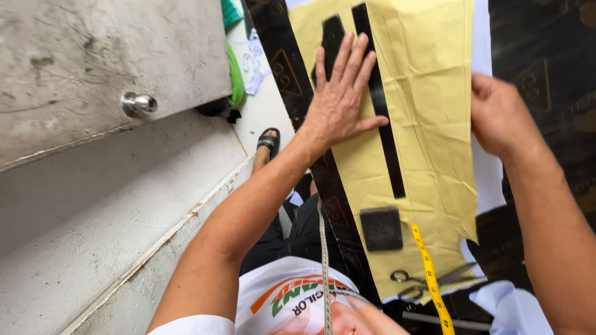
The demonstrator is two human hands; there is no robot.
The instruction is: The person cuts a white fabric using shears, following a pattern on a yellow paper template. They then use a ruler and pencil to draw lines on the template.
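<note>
One head-worn camera looks steeply down, close over the table (546, 43), seemingly tilted sideways.

Bare yellow paper (434, 93) lies open between the hands; scissors (428, 279) and a dark block (381, 228) crowd its near end.

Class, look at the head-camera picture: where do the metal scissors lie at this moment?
The metal scissors lie low in the head view, right of centre, on the near end of the yellow paper pattern, beside the yellow measuring tape and below the dark square block.
</note>
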